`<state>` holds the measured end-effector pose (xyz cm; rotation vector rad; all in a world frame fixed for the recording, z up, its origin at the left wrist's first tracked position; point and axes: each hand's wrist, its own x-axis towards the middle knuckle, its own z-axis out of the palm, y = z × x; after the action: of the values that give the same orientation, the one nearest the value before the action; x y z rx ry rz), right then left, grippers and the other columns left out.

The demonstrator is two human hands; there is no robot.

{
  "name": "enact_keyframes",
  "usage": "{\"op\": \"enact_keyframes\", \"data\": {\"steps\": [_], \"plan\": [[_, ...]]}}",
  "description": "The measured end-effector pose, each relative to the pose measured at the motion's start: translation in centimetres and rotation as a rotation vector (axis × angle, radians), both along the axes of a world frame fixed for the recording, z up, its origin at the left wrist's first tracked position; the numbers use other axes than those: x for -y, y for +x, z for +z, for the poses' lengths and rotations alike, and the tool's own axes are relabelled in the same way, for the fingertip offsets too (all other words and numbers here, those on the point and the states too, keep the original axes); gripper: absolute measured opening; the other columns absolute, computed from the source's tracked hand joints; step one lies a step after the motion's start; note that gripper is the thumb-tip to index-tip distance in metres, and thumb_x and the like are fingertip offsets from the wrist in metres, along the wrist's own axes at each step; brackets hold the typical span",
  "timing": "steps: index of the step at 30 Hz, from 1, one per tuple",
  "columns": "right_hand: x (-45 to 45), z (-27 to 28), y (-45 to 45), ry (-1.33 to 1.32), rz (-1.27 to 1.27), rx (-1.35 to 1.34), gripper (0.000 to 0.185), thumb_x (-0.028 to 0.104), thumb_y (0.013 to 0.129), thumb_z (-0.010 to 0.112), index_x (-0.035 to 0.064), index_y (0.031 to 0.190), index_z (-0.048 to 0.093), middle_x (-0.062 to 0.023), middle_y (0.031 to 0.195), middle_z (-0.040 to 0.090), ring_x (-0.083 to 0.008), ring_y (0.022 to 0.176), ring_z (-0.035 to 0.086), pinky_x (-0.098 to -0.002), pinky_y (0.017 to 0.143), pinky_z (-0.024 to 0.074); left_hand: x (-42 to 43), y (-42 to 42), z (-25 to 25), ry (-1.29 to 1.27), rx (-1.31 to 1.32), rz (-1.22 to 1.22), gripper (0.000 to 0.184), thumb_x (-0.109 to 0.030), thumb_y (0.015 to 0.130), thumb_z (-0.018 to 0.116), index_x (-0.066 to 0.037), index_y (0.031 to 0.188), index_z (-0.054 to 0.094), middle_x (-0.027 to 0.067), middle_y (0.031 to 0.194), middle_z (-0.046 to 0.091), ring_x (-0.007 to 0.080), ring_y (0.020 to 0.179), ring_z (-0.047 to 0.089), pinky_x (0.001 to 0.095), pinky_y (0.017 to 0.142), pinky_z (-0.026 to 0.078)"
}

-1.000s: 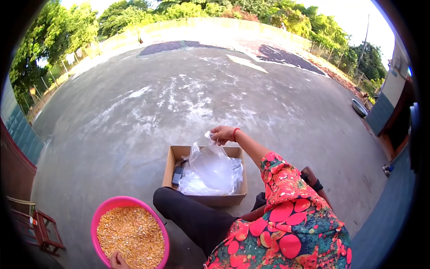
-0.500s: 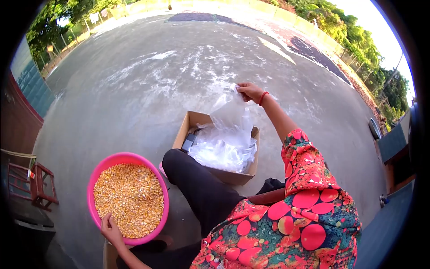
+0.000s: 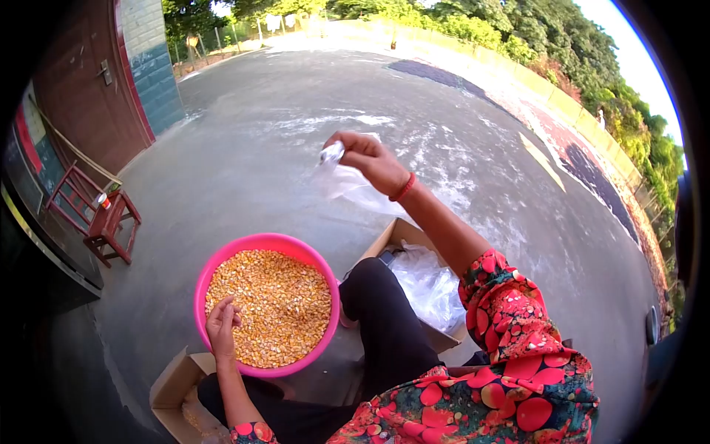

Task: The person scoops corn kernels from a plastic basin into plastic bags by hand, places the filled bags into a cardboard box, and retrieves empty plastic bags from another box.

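My right hand (image 3: 370, 159), with a red band on its wrist, is raised in the middle of the view. Its fingers are closed on the gathered top of a clear plastic bag (image 3: 351, 185), which hangs below them. My left hand (image 3: 223, 325) is over the left side of a pink basin (image 3: 336, 296) full of yellow corn kernels (image 3: 277, 307). Its fingers are curled together, and what they hold, if anything, is hidden. More clear plastic bags (image 3: 429, 288) lie in a cardboard box (image 3: 384, 240) beside my knee.
A second cardboard box (image 3: 171, 385) stands open at the lower left, with a few kernels inside. Against the left wall is a red wooden chair (image 3: 115, 222) with a cup (image 3: 103, 200) on its seat. Around me spreads a concrete yard (image 3: 259, 126).
My right hand has moved left, away from the box, bringing the plastic bag out towards the basin. The view has turned left. My left hand stays by the basin's left side.
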<state>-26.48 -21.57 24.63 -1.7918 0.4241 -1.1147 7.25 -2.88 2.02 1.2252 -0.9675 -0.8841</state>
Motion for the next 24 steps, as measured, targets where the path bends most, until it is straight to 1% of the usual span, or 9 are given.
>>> {"op": "enact_keyframes", "data": {"steps": [3, 7, 8, 9, 11, 15, 17, 23, 24], "plan": [[-4.3, -1.2, 9.1, -0.552, 0.227, -0.243, 0.014, -0.003, 0.074, 0.052, 0.0023, 0.085, 0.059, -0.0098, 0.085, 0.06, -0.0226, 0.078, 0.059, -0.0314, 0.069, 0.0478, -0.4, -0.2, 1.7, -0.085, -0.322, -0.122, 0.049, -0.028, 0.088, 0.057, -0.005, 0.128, 0.042, 0.0087, 0.097, 0.058, 0.0109, 0.077, 0.057, 0.0216, 0.063, 0.048], [-11.2, -5.8, 16.5, -0.686, 0.542, -0.4, 0.01, -0.001, 0.069, 0.055, 0.0026, 0.077, 0.057, -0.0128, 0.08, 0.057, -0.0308, 0.075, 0.059, -0.0384, 0.064, 0.0477, -1.0, -1.4, 5.4, -0.225, -0.301, -0.069, 0.106, -0.052, 0.067, 0.072, -0.017, 0.143, 0.007, 0.0175, 0.135, 0.032, 0.028, 0.12, 0.04, 0.0375, 0.083, 0.047], [-12.3, -7.6, 17.3, -0.68, 0.583, -0.51, 0.009, 0.001, 0.069, 0.056, 0.0028, 0.077, 0.057, -0.013, 0.079, 0.057, -0.0309, 0.076, 0.059, -0.0393, 0.064, 0.0477, -0.7, -1.0, 4.8, -0.346, -0.351, -0.079, 0.109, -0.047, 0.066, 0.074, -0.017, 0.143, 0.003, 0.0181, 0.137, 0.028, 0.0284, 0.124, 0.036, 0.0379, 0.088, 0.044], [-13.1, -9.1, 17.6, -0.674, 0.624, -0.622, 0.009, 0.002, 0.069, 0.057, 0.0029, 0.077, 0.057, -0.0131, 0.078, 0.056, -0.0311, 0.076, 0.06, -0.0402, 0.064, 0.0476, -0.8, -0.8, 5.0, -0.419, -0.338, -0.072, 0.106, -0.033, 0.071, 0.074, -0.018, 0.143, -0.001, 0.0183, 0.141, 0.02, 0.03, 0.126, 0.034, 0.037, 0.093, 0.041], [-13.8, -10.8, 18.2, -0.707, 0.688, -0.655, 0.008, 0.004, 0.07, 0.057, 0.0031, 0.078, 0.058, -0.0127, 0.076, 0.056, -0.031, 0.076, 0.059, -0.0409, 0.065, 0.0475, -0.8, -0.9, 5.0, -0.403, -0.163, 0.114, 0.084, -0.016, 0.077, 0.068, -0.013, 0.141, 0.014, 0.0175, 0.133, 0.036, 0.0256, 0.114, 0.048, 0.0309, 0.086, 0.045], [-12.5, -12.8, 16.7, -0.719, 0.633, -0.675, 0.006, 0.002, 0.07, 0.056, 0.0033, 0.076, 0.056, -0.0123, 0.075, 0.055, -0.0311, 0.076, 0.059, -0.0407, 0.067, 0.0472, -0.5, 2.3, 0.9, -0.15, -0.203, 0.252, 0.055, -0.005, 0.081, 0.06, -0.008, 0.13, 0.036, 0.0132, 0.117, 0.052, 0.0187, 0.094, 0.058, 0.0268, 0.077, 0.05], [-11.0, -12.4, 15.3, -0.603, 0.627, -0.648, 0.007, 0.0, 0.068, 0.056, 0.0041, 0.075, 0.055, -0.0122, 0.075, 0.056, -0.0314, 0.077, 0.058, -0.0399, 0.065, 0.0467, -0.5, 2.8, 0.7, -0.109, -0.522, 0.268, 0.03, -0.003, 0.083, 0.053, -0.004, 0.113, 0.05, 0.0079, 0.1, 0.06, 0.0138, 0.08, 0.061, 0.0243, 0.067, 0.052], [-4.4, -16.0, 8.6, -0.494, 0.471, -1.032, 0.02, -0.005, 0.069, 0.049, 0.005, 0.083, 0.058, -0.0115, 0.082, 0.056, -0.0313, 0.077, 0.058, -0.0395, 0.068, 0.0467, -0.5, 2.7, 1.6, -0.277, -0.642, 0.164, 0.035, 0.0, 0.086, 0.042, -0.004, 0.12, 0.05, 0.0097, 0.103, 0.06, 0.0161, 0.087, 0.06, 0.0304, 0.069, 0.053], [-4.3, -15.1, 8.0, -0.541, 0.447, -1.036, 0.026, -0.006, 0.069, 0.049, 0.0055, 0.09, 0.059, -0.0118, 0.094, 0.056, -0.0288, 0.077, 0.059, -0.0373, 0.068, 0.0477, -0.5, 2.2, 1.9, -0.251, -0.669, 0.106, 0.035, 0.0, 0.086, 0.042, -0.004, 0.12, 0.05, 0.0098, 0.103, 0.06, 0.0165, 0.087, 0.06, 0.0307, 0.07, 0.053]]}}
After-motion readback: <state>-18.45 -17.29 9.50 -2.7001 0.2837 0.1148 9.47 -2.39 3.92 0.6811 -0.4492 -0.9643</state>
